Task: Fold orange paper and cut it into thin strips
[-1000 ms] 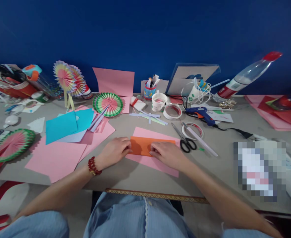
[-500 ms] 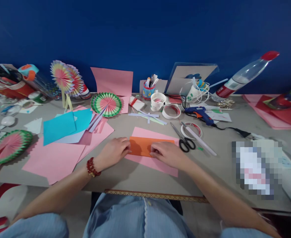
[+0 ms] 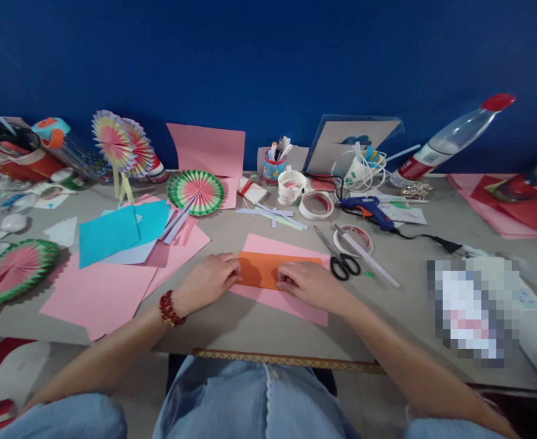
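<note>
An orange sheet of paper (image 3: 258,270), long and narrow, lies over a larger pink sheet (image 3: 302,306) in front of me. My left hand (image 3: 213,277) has its curled fingers on the orange paper's left end. Toward the paper's right part, my right hand (image 3: 311,283) rests with bent fingers closed at its lower edge. Both thumbs are largely tucked from sight. Black-handled scissors (image 3: 345,266) lie just beyond my right hand, beside a roll of tape (image 3: 369,245) and a pale stick (image 3: 373,259).
Pink sheets (image 3: 99,292) and blue paper (image 3: 108,239) lie at left, near pleated paper fans (image 3: 199,192). Behind are paper strips (image 3: 272,213), a pen cup (image 3: 274,169) and a white tape roll (image 3: 316,207). A blue glue gun (image 3: 378,213) with its cord and a tilted bottle (image 3: 451,143) are at right.
Nearly everything is the same. Both hands stay at the orange paper, and the view has shifted only very slightly.
</note>
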